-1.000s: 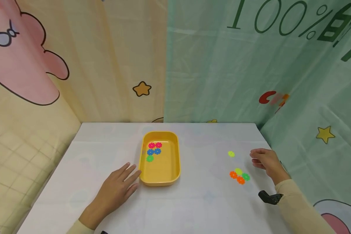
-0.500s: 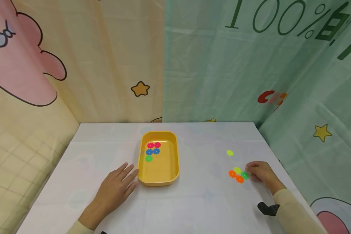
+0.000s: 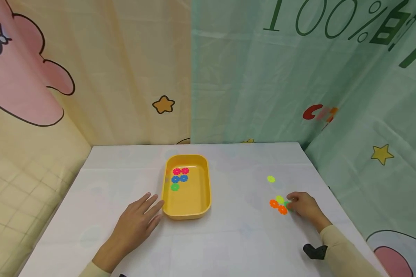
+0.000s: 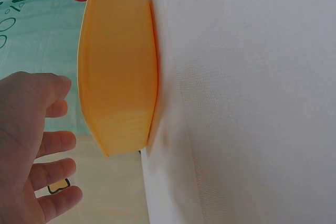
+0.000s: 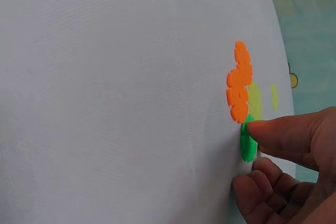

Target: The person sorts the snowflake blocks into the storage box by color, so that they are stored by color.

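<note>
My right hand (image 3: 305, 206) is at the right of the table, its thumb and fingers pinching the green flower-shaped disc (image 5: 248, 142). The fingers partly cover that disc. Beside it lie two orange flower-shaped discs (image 5: 239, 87) and a yellow one (image 3: 279, 199). A second yellow disc (image 3: 271, 179) sits farther back, apart from the group. My left hand (image 3: 135, 224) has its fingers spread near the left side of the yellow tray (image 3: 203, 192); whether a fingertip touches the rim I cannot tell. Inside the tray are two pink discs (image 3: 181, 171), two blue discs (image 3: 179, 179) and one green disc (image 3: 175, 187).
A white cloth (image 3: 242, 238) covers the table. Printed curtains (image 3: 242, 77) stand behind it and at both sides. A black strap piece (image 3: 314, 251) sticks out from the right sleeve (image 3: 343, 250).
My right hand has come down and toward the left, from beside the discs onto the green one, which its fingers now partly cover. The left hand keeps its place by the tray.
</note>
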`<state>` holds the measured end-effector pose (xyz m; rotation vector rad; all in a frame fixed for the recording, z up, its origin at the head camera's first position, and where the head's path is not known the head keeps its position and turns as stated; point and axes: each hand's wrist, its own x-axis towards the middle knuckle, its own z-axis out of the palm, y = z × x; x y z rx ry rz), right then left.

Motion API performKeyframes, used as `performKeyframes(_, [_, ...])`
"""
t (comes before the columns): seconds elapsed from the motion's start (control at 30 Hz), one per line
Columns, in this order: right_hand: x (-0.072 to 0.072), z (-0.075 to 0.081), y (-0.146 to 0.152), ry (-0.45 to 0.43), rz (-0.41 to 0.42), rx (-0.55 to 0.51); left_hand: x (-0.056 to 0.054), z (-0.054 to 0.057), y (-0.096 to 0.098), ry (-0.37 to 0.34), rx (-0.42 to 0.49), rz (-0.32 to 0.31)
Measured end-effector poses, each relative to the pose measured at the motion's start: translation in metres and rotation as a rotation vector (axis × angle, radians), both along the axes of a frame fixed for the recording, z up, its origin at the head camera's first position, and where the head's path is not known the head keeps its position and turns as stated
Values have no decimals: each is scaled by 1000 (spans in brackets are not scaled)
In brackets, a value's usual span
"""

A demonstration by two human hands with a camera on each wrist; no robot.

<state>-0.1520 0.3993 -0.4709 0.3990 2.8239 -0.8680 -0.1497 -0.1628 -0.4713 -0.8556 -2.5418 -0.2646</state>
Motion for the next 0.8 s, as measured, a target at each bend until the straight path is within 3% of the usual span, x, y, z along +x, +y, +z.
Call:
performKeyframes(0.37, [3, 1, -6, 6, 13, 11, -1, -4, 0, 35, -2, -35])
performKeyframes(0.8, [3, 1, -9, -41, -7, -7, 0, -5, 1, -10, -23, -39])
